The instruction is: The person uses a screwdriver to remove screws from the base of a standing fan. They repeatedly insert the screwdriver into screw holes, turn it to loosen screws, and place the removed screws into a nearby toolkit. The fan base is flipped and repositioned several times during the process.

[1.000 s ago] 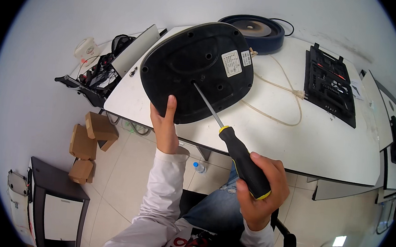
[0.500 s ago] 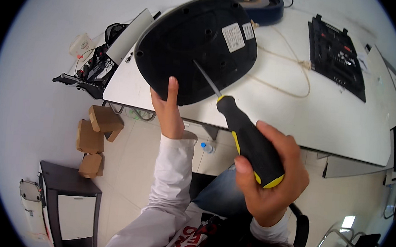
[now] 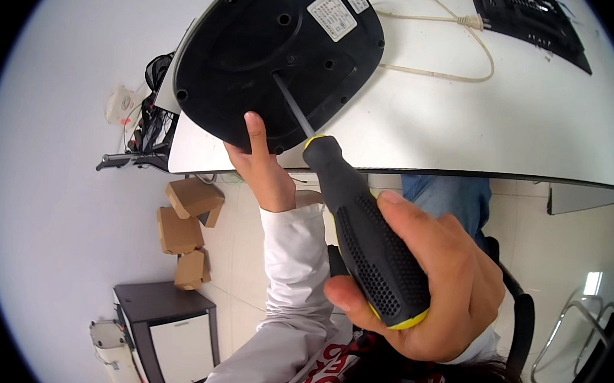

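A rounded black plastic base (image 3: 237, 66) with two white labels and several screw holes is tilted up over the table edge, its underside toward me. My left hand (image 3: 262, 167) grips its lower rim, the thumb lying on the black face and the fingers hidden behind. In my right hand (image 3: 436, 279) is a large screwdriver (image 3: 368, 231) with a black and yellow handle. Its metal shaft points up and left, and the tip meets the base near its middle, at what looks like a recess.
On the white table (image 3: 454, 123) lie a pale cord with a plug (image 3: 472, 21) and a black tool case (image 3: 539, 23). Cardboard boxes (image 3: 179, 232) and a dark cabinet (image 3: 164, 302) stand on the floor at left. A metal-framed chair (image 3: 552, 351) is at lower right.
My view has shifted, so the base and table sit higher in the picture. The screwdriver handle looks nearer and larger. Both hands keep their grip.
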A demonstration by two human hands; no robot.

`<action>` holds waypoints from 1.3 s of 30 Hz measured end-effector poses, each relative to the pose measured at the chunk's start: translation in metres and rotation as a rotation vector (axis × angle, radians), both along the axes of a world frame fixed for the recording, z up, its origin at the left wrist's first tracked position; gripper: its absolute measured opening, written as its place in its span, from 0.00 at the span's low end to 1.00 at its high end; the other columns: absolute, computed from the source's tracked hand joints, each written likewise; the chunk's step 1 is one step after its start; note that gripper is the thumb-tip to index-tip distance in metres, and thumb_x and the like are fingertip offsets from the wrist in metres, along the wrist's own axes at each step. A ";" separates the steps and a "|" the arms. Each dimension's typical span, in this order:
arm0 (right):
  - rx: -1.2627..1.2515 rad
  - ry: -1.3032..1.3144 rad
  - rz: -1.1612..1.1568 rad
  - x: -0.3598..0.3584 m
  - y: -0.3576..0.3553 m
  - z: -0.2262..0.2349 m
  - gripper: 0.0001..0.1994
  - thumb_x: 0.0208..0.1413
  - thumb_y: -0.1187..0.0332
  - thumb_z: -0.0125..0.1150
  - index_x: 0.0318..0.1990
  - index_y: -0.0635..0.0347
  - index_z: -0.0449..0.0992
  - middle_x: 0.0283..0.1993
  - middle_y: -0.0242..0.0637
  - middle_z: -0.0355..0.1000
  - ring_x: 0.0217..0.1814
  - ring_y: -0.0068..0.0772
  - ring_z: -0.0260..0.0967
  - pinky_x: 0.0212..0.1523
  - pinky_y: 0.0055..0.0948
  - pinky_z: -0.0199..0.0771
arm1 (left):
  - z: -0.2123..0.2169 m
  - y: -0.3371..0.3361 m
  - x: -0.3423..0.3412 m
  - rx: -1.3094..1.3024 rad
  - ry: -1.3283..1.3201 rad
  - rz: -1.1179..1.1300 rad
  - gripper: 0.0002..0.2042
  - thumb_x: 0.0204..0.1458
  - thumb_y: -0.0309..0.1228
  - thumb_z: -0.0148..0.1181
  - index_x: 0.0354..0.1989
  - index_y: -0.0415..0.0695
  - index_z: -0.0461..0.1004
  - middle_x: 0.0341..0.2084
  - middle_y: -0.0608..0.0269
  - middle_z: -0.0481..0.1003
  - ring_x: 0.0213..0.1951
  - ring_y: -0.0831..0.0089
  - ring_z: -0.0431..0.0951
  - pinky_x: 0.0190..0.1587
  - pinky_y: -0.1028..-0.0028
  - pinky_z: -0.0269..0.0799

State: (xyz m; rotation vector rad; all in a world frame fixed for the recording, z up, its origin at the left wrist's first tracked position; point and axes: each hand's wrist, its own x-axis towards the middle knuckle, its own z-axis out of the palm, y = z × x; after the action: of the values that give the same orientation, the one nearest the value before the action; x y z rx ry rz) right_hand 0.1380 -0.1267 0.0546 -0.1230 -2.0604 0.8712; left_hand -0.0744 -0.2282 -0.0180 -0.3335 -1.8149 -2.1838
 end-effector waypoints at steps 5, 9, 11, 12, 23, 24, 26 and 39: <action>-0.032 0.095 -0.043 -0.004 0.001 -0.004 0.35 0.40 0.49 0.71 0.43 0.75 0.68 0.32 0.46 0.74 0.22 0.32 0.73 0.20 0.20 0.72 | 0.007 0.007 0.010 0.075 0.082 -0.073 0.30 0.52 0.43 0.61 0.57 0.37 0.60 0.53 0.57 0.66 0.53 0.71 0.67 0.54 0.76 0.61; -0.058 0.139 -0.120 -0.004 -0.004 0.001 0.34 0.38 0.49 0.72 0.42 0.74 0.68 0.32 0.46 0.74 0.24 0.33 0.75 0.23 0.20 0.75 | -0.048 -0.041 -0.044 0.017 0.098 -0.037 0.28 0.52 0.46 0.61 0.53 0.37 0.64 0.46 0.61 0.69 0.46 0.76 0.69 0.46 0.81 0.64; -0.101 0.051 -0.098 0.001 0.004 0.008 0.34 0.38 0.51 0.73 0.43 0.73 0.67 0.34 0.46 0.74 0.27 0.33 0.76 0.27 0.21 0.77 | -0.012 -0.007 -0.007 -0.014 0.054 -0.044 0.27 0.51 0.46 0.61 0.51 0.38 0.64 0.45 0.62 0.69 0.44 0.78 0.69 0.42 0.82 0.65; -0.157 -0.028 -0.067 0.005 0.008 0.011 0.34 0.37 0.52 0.73 0.44 0.72 0.67 0.34 0.46 0.74 0.28 0.33 0.76 0.28 0.22 0.78 | 0.002 0.004 0.008 -0.008 0.041 -0.051 0.27 0.51 0.47 0.61 0.51 0.38 0.65 0.45 0.62 0.70 0.44 0.78 0.69 0.40 0.83 0.66; -0.243 0.152 0.051 -0.007 0.009 -0.004 0.34 0.32 0.59 0.78 0.44 0.72 0.69 0.33 0.49 0.74 0.24 0.31 0.73 0.21 0.22 0.70 | 0.021 0.021 0.029 0.084 -0.080 -0.064 0.28 0.52 0.43 0.61 0.54 0.39 0.61 0.46 0.60 0.69 0.41 0.74 0.73 0.36 0.78 0.72; -0.252 0.200 0.071 -0.011 0.010 -0.009 0.34 0.31 0.60 0.79 0.45 0.71 0.69 0.33 0.49 0.74 0.25 0.31 0.72 0.22 0.22 0.70 | 0.019 0.019 0.025 0.073 -0.089 -0.050 0.28 0.52 0.43 0.61 0.55 0.39 0.60 0.47 0.60 0.69 0.41 0.74 0.73 0.36 0.78 0.73; -0.277 0.178 0.100 -0.010 0.012 -0.006 0.33 0.30 0.63 0.79 0.45 0.69 0.70 0.32 0.49 0.74 0.26 0.31 0.72 0.23 0.24 0.70 | 0.008 0.013 0.016 0.020 -0.048 -0.068 0.28 0.52 0.43 0.61 0.55 0.39 0.60 0.47 0.60 0.69 0.41 0.73 0.73 0.35 0.77 0.73; -0.362 -0.093 0.096 0.006 0.022 -0.005 0.29 0.34 0.77 0.74 0.48 0.66 0.68 0.37 0.46 0.71 0.35 0.35 0.73 0.35 0.25 0.74 | -0.016 0.000 0.004 0.023 0.020 -0.053 0.26 0.54 0.40 0.59 0.56 0.36 0.60 0.52 0.59 0.66 0.51 0.74 0.67 0.54 0.77 0.61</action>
State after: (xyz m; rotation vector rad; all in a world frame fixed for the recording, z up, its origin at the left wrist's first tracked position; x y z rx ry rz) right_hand 0.1435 -0.1046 0.0497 -0.2659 -1.9872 1.3152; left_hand -0.0707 -0.2286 -0.0338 -0.4007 -1.7886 -2.2267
